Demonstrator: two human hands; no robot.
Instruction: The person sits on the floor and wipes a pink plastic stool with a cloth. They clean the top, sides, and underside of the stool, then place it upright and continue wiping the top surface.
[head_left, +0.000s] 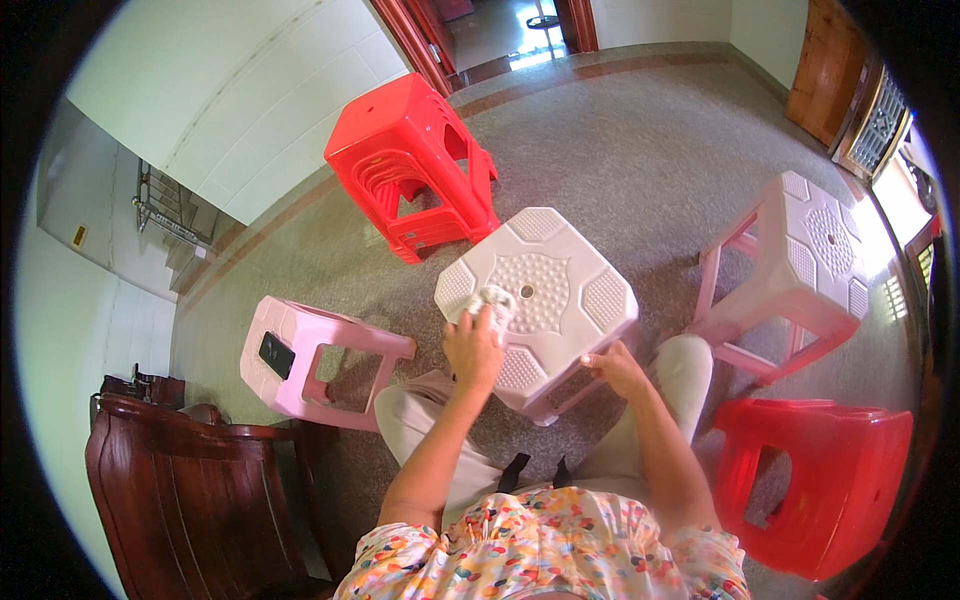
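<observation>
A pale plastic stool (577, 262) with a dotted, patterned seat stands upright between my knees. My left hand (474, 349) presses a crumpled white cloth (491, 304) onto the seat, left of its small centre hole. With my right hand (616, 369) I grip the near right edge of the same stool, thumb on top and the fingers partly hidden below the rim.
Stacked red plastic stools (390, 127) stand ahead to the left. A pink stool (330, 315) with a black phone (277, 355) on it is at left, beyond a dark wooden chair (195, 480). At right are another pale stool (795, 247) and a red stool (847, 480).
</observation>
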